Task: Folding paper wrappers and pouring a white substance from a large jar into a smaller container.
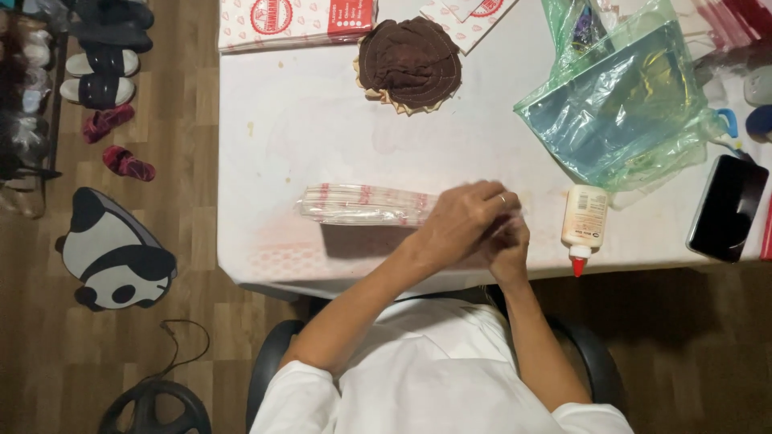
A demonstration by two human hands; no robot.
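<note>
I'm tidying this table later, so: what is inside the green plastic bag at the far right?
Through the translucent green plastic bag a flat bluish sheet or pouch shows, filling most of it. Creases and glare hide anything beneath that. Both hands work elsewhere, at the stack of clear packets.

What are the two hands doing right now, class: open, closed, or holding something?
Left hand: curled closed over the end of the clear packet stack, gripping it.
Right hand: mostly hidden under the left; its state cannot be told.
</note>
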